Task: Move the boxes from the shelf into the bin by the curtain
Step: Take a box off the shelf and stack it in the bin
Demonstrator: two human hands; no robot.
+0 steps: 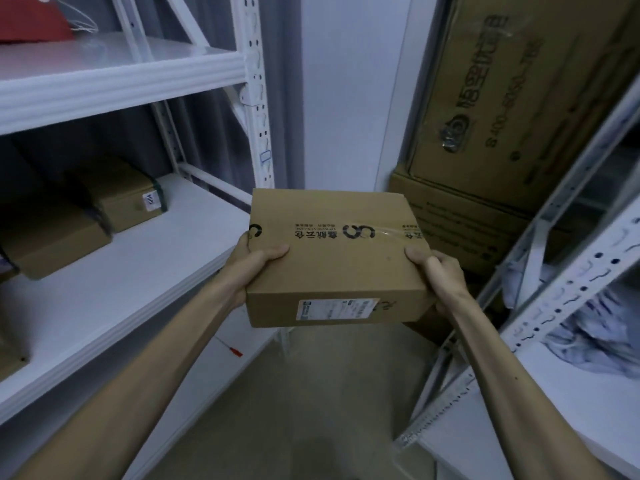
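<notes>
Brown cardboard fills the middle of the view: one taped box (337, 258) is held in the air between the two hands, just off the front right corner of the middle shelf board (138, 271) and above the aisle floor. It is carried by nothing else. The left hand (256, 263) is clamped on the left side of the box, with the thumb laid flat on the top face. The right hand (440, 271) is clamped on the opposite side in the same way.

Such a grip from both sides is probably chosen because the box is wide and flat — it is kept level and cannot swing.

Two more are seen on the shelf board: a labelled box (126, 199) near the back edge and a shadowed box (55, 242) towards the left edge, so the task is judged to be only partly done. A grey curtain (207, 126) hangs behind the rack, but the bin is not in view — the held box will probably have to be turned towards it. Large cartons (512, 105) are stacked close ahead, so little room is left for such a turn.
</notes>
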